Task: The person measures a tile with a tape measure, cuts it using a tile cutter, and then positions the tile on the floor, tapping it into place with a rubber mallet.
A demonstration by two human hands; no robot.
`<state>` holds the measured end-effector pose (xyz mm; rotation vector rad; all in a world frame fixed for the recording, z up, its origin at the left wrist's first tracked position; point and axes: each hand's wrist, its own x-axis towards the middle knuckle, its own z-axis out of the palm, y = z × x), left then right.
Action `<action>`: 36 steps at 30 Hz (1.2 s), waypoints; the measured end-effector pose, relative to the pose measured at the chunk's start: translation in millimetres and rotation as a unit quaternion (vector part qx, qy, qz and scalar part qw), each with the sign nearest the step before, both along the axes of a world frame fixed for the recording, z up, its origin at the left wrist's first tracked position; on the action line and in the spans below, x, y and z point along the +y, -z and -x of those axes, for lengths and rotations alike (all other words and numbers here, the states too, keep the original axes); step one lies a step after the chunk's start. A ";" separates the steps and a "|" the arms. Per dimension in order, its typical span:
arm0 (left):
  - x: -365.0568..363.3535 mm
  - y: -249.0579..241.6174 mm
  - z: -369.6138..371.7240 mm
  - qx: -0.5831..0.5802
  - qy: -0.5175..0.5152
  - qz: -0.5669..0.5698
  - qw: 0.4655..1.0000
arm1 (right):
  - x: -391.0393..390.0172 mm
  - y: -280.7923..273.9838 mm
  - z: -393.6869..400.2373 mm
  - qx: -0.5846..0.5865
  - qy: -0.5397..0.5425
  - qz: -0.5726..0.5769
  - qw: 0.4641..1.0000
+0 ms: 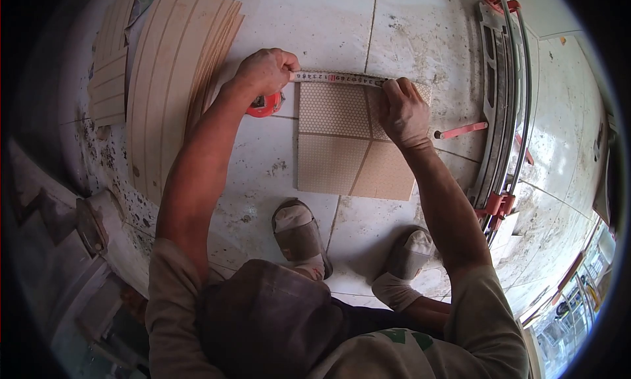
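The left hand (266, 73) and right hand (403, 113) were pinched on the tape (338, 78) along the 12-o'clock edge of the tile (332, 162). It lay on the floor (263, 162) at 12 o'clock of the feet (299, 231) — a true reading wanted tape taut and straight.

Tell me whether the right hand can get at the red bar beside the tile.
Probably yes: the red bar is close and nothing visible blocks the way, though the right hand would likely have to release the tape first.
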<state>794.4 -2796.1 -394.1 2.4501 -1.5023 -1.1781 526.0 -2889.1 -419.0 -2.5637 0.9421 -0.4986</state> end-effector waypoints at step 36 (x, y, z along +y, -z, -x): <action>-14.9 -5.8 19.6 -0.098 -0.048 -0.025 0.994 | 0.3 2.8 1.0 -0.032 -0.008 -0.019 0.999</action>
